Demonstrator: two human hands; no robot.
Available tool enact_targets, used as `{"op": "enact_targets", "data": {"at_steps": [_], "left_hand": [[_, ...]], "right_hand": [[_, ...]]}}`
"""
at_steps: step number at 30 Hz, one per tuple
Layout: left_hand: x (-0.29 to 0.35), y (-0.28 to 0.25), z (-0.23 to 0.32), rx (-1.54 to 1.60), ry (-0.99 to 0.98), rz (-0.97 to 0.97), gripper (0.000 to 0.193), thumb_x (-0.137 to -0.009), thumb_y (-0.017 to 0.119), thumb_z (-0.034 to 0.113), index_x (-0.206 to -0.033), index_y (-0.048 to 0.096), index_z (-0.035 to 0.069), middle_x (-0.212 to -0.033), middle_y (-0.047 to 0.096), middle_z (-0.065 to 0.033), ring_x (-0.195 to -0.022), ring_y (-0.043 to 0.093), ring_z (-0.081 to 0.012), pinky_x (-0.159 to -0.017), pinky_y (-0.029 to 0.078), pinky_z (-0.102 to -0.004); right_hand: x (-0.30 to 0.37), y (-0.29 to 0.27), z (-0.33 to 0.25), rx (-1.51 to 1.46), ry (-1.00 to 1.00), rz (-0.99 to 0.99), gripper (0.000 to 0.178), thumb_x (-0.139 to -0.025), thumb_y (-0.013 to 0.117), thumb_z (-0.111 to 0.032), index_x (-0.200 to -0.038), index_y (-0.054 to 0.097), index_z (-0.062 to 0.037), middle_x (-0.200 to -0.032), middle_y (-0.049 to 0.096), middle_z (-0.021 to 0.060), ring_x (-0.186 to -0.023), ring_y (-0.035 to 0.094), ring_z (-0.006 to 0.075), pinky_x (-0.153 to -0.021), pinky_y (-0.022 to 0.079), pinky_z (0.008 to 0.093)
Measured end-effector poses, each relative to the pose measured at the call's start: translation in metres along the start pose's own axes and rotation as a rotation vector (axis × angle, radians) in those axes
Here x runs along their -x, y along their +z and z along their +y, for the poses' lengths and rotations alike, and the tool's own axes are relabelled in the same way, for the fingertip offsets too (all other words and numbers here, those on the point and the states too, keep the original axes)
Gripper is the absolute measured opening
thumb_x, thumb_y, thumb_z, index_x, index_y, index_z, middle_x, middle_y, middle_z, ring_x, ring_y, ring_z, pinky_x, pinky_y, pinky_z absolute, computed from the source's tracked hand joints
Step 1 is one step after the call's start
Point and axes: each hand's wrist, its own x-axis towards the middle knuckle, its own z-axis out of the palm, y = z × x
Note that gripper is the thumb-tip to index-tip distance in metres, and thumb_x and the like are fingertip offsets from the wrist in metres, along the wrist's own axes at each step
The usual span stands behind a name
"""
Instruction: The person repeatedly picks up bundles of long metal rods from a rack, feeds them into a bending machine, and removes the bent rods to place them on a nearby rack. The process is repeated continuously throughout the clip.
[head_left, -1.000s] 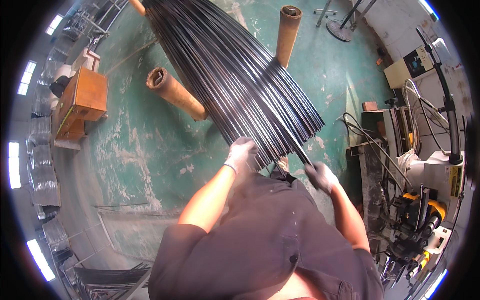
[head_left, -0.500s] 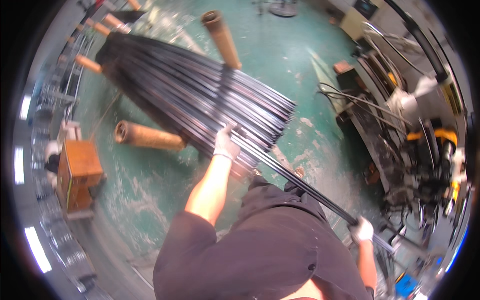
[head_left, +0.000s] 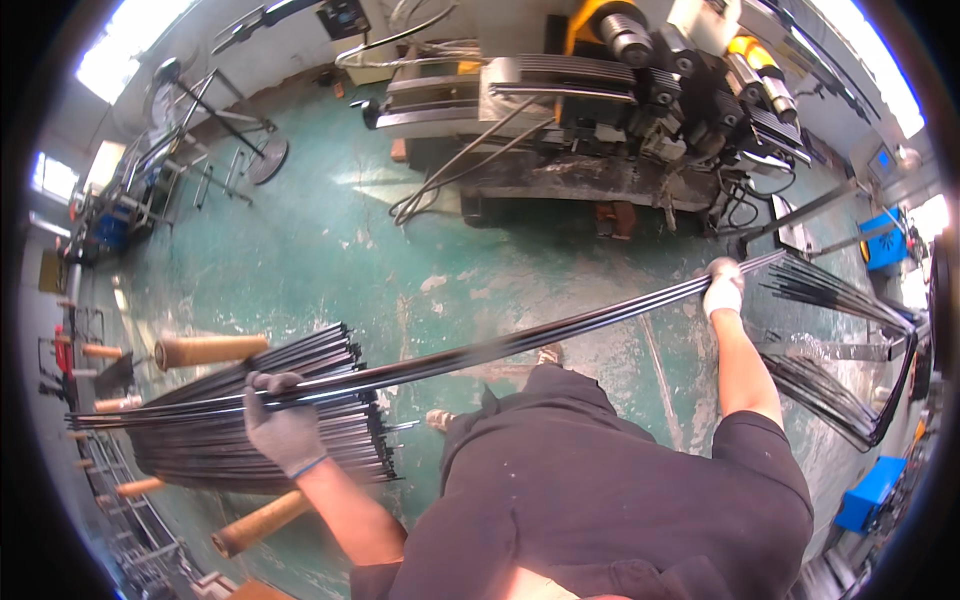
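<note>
A few long, thin dark metal tubes (head_left: 520, 345) stretch across in front of me, held by both gloved hands. My left hand (head_left: 284, 428) is closed around them near the left part, above a big pile of similar tubes (head_left: 215, 455). My right hand (head_left: 724, 288) grips them close to their right end, with the arm stretched out. The tubes slope up slightly to the right. Their left part runs over the pile, so I cannot tell where the held ones end there.
Brown round posts (head_left: 212, 350) stand beside the pile. Ahead is a long machine (head_left: 560, 180) with cables hanging at its front. A rack with more thin tubes (head_left: 840, 290) is at the right, near a blue box (head_left: 870, 494). A round-based stand (head_left: 268, 160) is far left.
My view has turned to the right, bringing the machine ahead and the pile to the left. The held tubes have swung round with me, and both hands still grip them.
</note>
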Motion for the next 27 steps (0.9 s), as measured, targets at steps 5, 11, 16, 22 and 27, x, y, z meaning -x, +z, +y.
{"op": "enact_targets", "data": {"at_steps": [5, 11, 16, 22, 27], "left_hand": [[-0.002, 0.092, -0.127, -0.251, -0.167, -0.237, 0.016, -0.108, 0.064, 0.016, -0.118, 0.066, 0.003, -0.092, 0.061, -0.0025, -0.081, 0.053, -0.018, -0.087, 0.048, -0.0368], [-0.04, 0.128, -0.249, -0.422, -0.392, -0.368, 0.026, -0.103, 0.068, 0.014, -0.125, 0.064, 0.001, -0.103, 0.071, -0.01, -0.1, 0.066, -0.0281, -0.115, 0.044, -0.054], [-0.127, 0.172, -0.218, -0.363, -0.243, -0.555, 0.035, -0.102, 0.066, 0.012, -0.132, 0.06, -0.005, -0.113, 0.064, -0.0117, -0.104, 0.061, -0.0278, -0.117, 0.044, -0.0501], [-0.243, 0.186, -0.231, -0.48, -0.281, -0.616, 0.036, -0.099, 0.065, 0.007, -0.133, 0.059, -0.001, -0.116, 0.065, -0.0093, -0.113, 0.063, -0.0278, -0.121, 0.043, -0.0505], [-0.318, 0.175, -0.299, -0.584, -0.358, -0.365, 0.021, -0.103, 0.066, 0.009, -0.121, 0.063, 0.001, -0.11, 0.07, -0.0112, -0.111, 0.067, -0.028, -0.109, 0.053, -0.0469]], "right_hand": [[-0.028, 0.043, 0.06, -1.448, 0.558, -0.073, 0.037, -0.094, 0.052, -0.017, -0.122, 0.07, -0.0007, -0.121, 0.072, 0.0155, -0.113, 0.069, 0.0323, -0.106, 0.054, 0.0481], [0.018, 0.044, -0.146, -2.004, 0.653, -0.404, 0.018, -0.095, 0.053, 0.003, -0.109, 0.064, 0.0009, -0.108, 0.07, 0.0174, -0.113, 0.07, 0.0369, -0.113, 0.052, 0.0629], [-0.052, 0.023, -0.132, -1.845, 0.522, -0.267, 0.011, -0.106, 0.059, -0.005, -0.111, 0.067, 0.0006, -0.11, 0.074, 0.0157, -0.109, 0.073, 0.0351, -0.107, 0.059, 0.0555], [-0.123, 0.035, -0.144, -1.811, 0.353, 0.01, 0.029, -0.108, 0.064, -0.028, -0.115, 0.061, 0.0006, -0.106, 0.068, 0.0114, -0.101, 0.072, 0.0292, -0.101, 0.062, 0.0458], [-0.167, 0.046, -0.205, -1.733, 0.499, 0.234, 0.039, -0.103, 0.072, -0.037, -0.116, 0.063, -0.0011, -0.1, 0.072, 0.0111, -0.092, 0.073, 0.0276, -0.085, 0.063, 0.0445]]}}
